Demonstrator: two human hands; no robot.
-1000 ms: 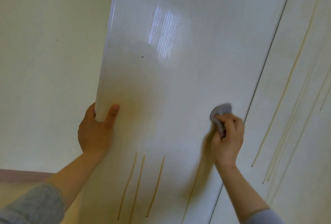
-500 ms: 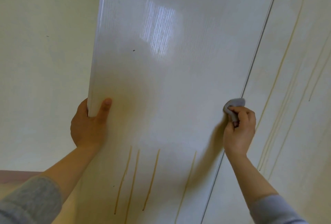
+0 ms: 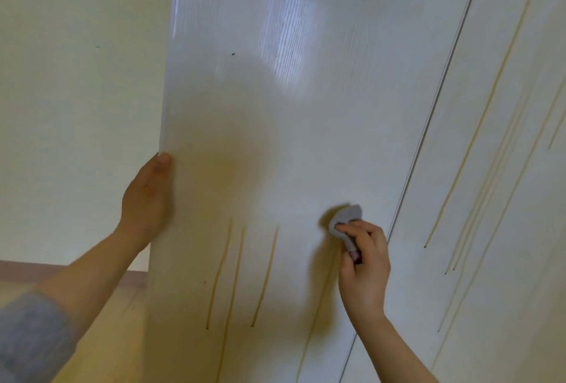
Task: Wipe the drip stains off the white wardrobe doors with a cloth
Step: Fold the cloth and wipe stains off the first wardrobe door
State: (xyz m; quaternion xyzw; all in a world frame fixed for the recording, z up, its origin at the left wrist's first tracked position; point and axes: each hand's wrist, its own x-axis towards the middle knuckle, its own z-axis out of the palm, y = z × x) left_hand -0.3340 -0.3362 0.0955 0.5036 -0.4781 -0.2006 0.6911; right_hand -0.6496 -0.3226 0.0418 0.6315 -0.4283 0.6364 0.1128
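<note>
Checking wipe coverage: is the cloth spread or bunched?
Bunched: the cloth is a small wad pinched in the right hand.

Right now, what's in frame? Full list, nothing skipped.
left door: one, glossy white, centre, window glare near top
right door: one, white, right of it across a thin gap
drip stains on left door: four, yellow-brown, lower part; one in the right hand's shadow
drip stains on right door: several, paler yellow, long; too faint to count
speck: one, dark, upper left door
cloth: one, grey, bunched, pressed on left door near its right edge
wall: cream, left
skirting strip: one, pinkish brown, lower left
sleeve: one, grey, bottom left
left hand: grips left door's free edge, thumb on the front
right hand: pinches cloth
</note>
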